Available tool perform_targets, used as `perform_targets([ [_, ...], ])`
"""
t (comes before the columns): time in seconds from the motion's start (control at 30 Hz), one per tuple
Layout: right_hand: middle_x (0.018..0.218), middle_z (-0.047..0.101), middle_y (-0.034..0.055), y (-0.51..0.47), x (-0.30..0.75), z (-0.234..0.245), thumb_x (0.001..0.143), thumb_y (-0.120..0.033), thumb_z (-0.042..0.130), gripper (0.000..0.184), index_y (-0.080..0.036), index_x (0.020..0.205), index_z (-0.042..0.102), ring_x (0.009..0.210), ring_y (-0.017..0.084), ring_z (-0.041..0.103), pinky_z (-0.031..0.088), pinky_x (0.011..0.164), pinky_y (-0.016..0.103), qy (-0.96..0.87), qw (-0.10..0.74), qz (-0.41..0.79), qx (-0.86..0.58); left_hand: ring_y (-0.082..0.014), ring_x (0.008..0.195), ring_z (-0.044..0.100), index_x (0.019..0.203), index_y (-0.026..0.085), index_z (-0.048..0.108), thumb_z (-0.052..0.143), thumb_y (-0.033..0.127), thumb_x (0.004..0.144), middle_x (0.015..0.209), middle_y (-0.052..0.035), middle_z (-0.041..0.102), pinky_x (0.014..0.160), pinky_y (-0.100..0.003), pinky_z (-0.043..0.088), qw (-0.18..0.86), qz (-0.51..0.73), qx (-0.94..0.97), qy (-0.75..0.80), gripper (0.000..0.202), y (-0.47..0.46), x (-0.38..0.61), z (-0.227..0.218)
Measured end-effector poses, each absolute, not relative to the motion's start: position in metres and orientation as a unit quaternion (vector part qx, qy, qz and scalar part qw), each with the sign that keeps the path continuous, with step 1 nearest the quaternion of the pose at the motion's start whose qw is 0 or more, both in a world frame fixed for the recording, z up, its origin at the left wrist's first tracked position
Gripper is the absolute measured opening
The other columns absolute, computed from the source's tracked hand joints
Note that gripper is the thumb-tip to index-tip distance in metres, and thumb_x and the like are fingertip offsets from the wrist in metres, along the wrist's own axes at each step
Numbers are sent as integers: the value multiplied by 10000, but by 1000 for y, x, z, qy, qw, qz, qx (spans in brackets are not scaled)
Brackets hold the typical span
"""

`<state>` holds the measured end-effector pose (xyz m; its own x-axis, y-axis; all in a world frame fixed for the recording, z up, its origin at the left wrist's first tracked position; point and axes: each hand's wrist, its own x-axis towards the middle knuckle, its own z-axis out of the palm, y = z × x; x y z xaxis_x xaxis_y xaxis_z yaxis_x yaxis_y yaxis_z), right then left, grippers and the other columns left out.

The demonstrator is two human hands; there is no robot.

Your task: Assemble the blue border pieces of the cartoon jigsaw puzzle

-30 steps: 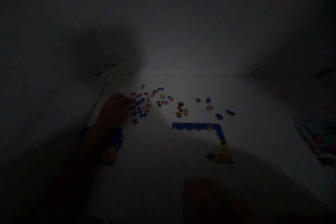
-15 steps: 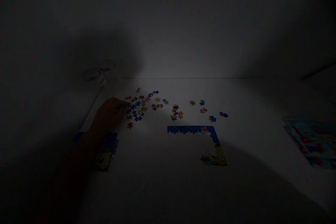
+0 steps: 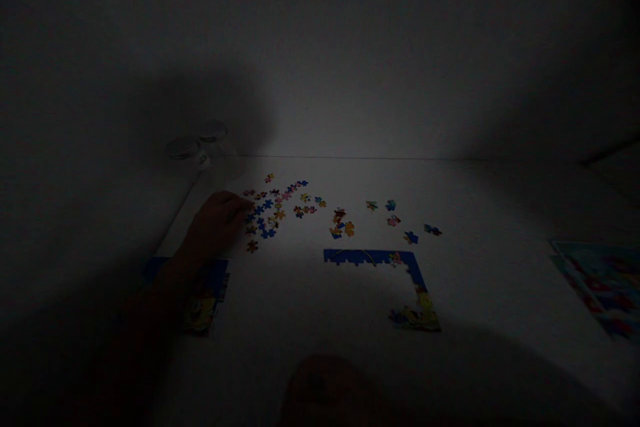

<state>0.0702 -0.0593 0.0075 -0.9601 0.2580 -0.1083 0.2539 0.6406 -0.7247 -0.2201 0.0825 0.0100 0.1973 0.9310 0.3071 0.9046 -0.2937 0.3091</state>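
Puzzle pieces (image 3: 267,213) scattered on a white table (image 3: 300,287), left hand (image 3: 216,223) curled at their edge, touching or holding unclear in the dark; right hand (image 3: 325,390) dim at the bottom edge, shape unreadable; partly built blue border (image 3: 375,257) farther right, apart from the pieces.

Small multicoloured jigsaw pieces (image 3: 265,213) look like matt cardboard, the smooth white counter (image 3: 300,293) is matt, and two clear jars (image 3: 193,149) by its far left corner look like glass.
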Motion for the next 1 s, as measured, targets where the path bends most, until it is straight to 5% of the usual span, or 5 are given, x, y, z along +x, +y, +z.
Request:
perform_targets([
  [0.1, 841, 781, 17, -51, 48, -6, 866, -243, 772, 92, -179, 814, 729, 673, 96, 653, 469, 599, 184, -905, -36, 410, -106, -269, 1033, 629, 1048, 182, 768, 479, 327, 967, 1049, -120, 696, 967, -455, 538, 27, 224, 784, 578, 333, 83, -220, 8],
  [0.3, 777, 741, 3, -48, 40, -12, 957, -233, 645, 147, -156, 854, 715, 512, 63, 500, 380, 504, 179, -849, -178, 482, -123, -274, 1067, 629, 1123, 207, 771, 474, 335, 986, 1105, -122, 684, 981, -462, 529, 29, 215, 800, 560, 351, 86, -220, 1],
  [0.57, 916, 752, 16, -58, 55, -35, 922, -248, 704, 101, -208, 1015, 713, 738, 115, 625, 467, 648, 211, -883, -75, 444, -131, -277, 1058, 631, 1114, 201, 772, 461, 314, 980, 1101, -124, 690, 972, -470, 531, 26, 204, 805, 556, 357, 86, -223, 0],
  [0.87, 778, 711, -16, -56, 49, -40, 920, -276, 680, 92, -224, 969, 739, 591, 98, 558, 425, 540, 203, -836, -130, 506, -168, -283, 1155, 619, 1218, 210, 722, 448, 359, 1014, 1236, -128, 685, 1023, -494, 498, 9, 221, 802, 555, 373, 88, -223, -2],
  [1.0, 938, 753, 43, -53, 52, -34, 961, -286, 648, 139, -172, 974, 726, 718, 108, 616, 448, 598, 199, -864, -111, 475, -127, -284, 1221, 604, 1297, 219, 679, 426, 372, 1033, 1330, -129, 663, 1067, -515, 465, 5, 207, 808, 551, 397, 91, -224, -7],
])
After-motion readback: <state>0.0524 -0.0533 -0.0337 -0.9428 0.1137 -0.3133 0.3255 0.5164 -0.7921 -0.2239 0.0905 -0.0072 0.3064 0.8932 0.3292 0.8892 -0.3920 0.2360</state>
